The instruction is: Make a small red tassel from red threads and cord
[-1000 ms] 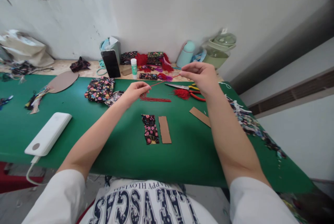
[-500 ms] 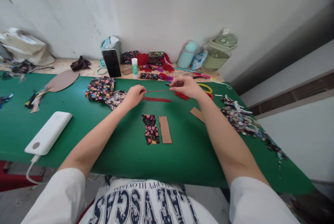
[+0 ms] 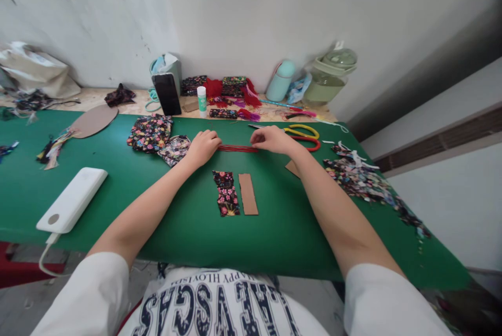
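Observation:
A thin bundle of red threads [image 3: 237, 148] lies straight across the green mat [image 3: 188, 221]. My left hand [image 3: 204, 147] rests low over its left end, fingers together on the threads. At the right end my right hand [image 3: 270, 140] has its thumb and fingertips pinched on the threads. Nearer to me lie a floral fabric strip [image 3: 227, 194] and, beside it, a brown cardboard strip [image 3: 248, 194]. Scissors with yellow and red handles [image 3: 308, 131] lie behind my right hand. Part of another cardboard piece [image 3: 292, 169] shows under my right forearm.
Floral cloth [image 3: 149, 133] lies left of my hands, a white power bank [image 3: 72, 200] further left. Fabric scraps [image 3: 358, 176] are heaped at the right. Along the back stand a phone [image 3: 167, 94], a glue stick [image 3: 202, 102] and a teal bottle [image 3: 280, 82].
Both hands have come down toward the mat, bringing the single stretched red thread onto the bundle. My right hand has shifted slightly left, and the scissors show more fully.

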The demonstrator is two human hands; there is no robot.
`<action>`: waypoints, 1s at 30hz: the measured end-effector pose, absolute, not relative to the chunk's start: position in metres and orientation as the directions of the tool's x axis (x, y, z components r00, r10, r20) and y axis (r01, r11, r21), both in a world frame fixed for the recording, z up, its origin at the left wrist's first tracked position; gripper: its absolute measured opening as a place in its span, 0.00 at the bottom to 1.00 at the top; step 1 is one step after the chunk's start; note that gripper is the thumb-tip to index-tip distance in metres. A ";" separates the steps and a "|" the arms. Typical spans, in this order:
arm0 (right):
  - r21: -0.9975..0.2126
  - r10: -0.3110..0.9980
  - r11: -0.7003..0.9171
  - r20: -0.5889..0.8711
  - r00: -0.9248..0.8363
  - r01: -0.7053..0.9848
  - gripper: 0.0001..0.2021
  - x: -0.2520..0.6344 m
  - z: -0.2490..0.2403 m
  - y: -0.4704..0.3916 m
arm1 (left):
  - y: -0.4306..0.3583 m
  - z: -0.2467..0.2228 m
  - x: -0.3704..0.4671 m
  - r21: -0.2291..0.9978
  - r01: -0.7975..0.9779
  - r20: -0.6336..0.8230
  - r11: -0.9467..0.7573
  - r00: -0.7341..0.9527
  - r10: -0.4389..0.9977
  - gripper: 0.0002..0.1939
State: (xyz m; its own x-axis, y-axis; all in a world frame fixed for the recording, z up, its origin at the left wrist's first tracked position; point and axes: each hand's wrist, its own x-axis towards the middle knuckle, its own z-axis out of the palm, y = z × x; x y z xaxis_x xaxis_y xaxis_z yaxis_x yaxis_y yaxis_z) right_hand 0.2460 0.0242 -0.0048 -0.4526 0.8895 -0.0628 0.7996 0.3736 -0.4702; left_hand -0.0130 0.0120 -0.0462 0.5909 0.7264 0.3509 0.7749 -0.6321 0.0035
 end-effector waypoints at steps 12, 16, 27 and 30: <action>-0.426 0.895 0.372 -0.073 -0.441 0.825 0.04 0.246 0.005 0.020 | 0.007 -0.039 -0.010 0.128 0.767 0.342 -0.629 0.561 0.754 0.12; -0.432 0.906 0.355 -0.059 -0.418 0.829 0.11 0.245 0.011 0.017 | 0.020 -0.024 -0.023 0.284 0.771 0.496 -0.570 0.391 0.775 0.14; -0.512 0.911 0.409 0.181 -0.370 0.755 0.11 0.251 0.021 0.017 | 0.113 -0.010 -0.131 0.756 0.654 0.373 0.027 -0.465 0.803 0.39; -0.510 0.912 0.410 0.217 -0.349 0.756 0.11 0.251 0.025 0.015 | 0.121 -0.018 -0.136 0.754 0.650 0.282 0.096 -0.452 0.846 0.35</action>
